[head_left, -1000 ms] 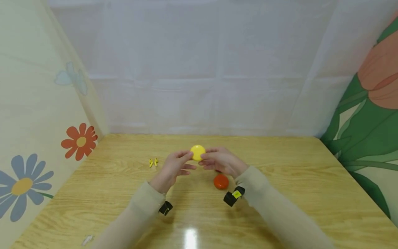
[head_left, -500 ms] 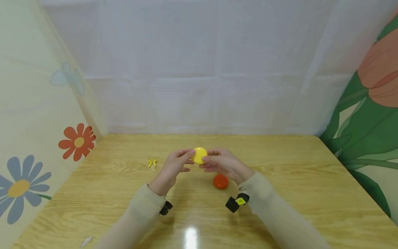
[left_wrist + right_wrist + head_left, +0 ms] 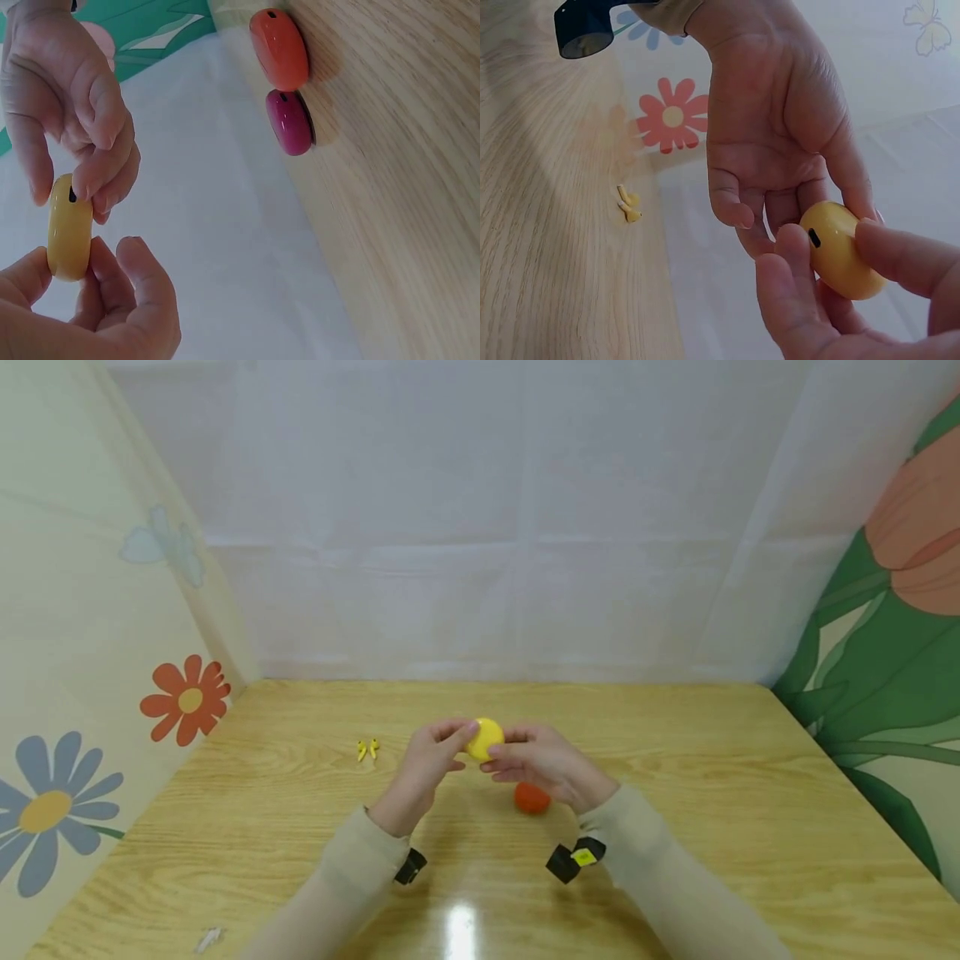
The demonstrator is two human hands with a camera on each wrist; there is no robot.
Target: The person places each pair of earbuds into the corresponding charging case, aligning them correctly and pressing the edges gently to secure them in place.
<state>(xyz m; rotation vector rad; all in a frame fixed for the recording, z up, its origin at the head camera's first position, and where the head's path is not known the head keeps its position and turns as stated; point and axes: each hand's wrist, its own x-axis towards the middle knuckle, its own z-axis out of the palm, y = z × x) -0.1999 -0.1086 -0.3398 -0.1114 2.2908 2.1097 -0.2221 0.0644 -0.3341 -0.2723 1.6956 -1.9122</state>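
Between my two hands, raised over the table, is a glossy yellow earbud charging case (image 3: 486, 740) with a small dark slot (image 3: 814, 238) in its edge. My left hand (image 3: 429, 767) pinches one side of it, thumb on the near face and fingers behind. From the other side my right hand (image 3: 557, 765) grips it with thumb and fingers. The lid looks closed in both wrist views. Two yellow earbuds (image 3: 367, 749) lie on the table beyond my left hand. An orange-red case (image 3: 532, 798) sits below my right hand, partly covered by it in the head view.
A smaller magenta case (image 3: 289, 123) rests beside the orange-red one, hidden behind my right hand in the head view. Near the front left lies a small whitish scrap (image 3: 209, 939). White cloth (image 3: 480, 527) hangs behind the wooden table (image 3: 675, 827), with flower-printed panels on both sides.
Both hands have shifted slightly right and nearer with the yellow case. My right hand now overlaps part of the orange-red case. The earbuds remain where they were on the table.
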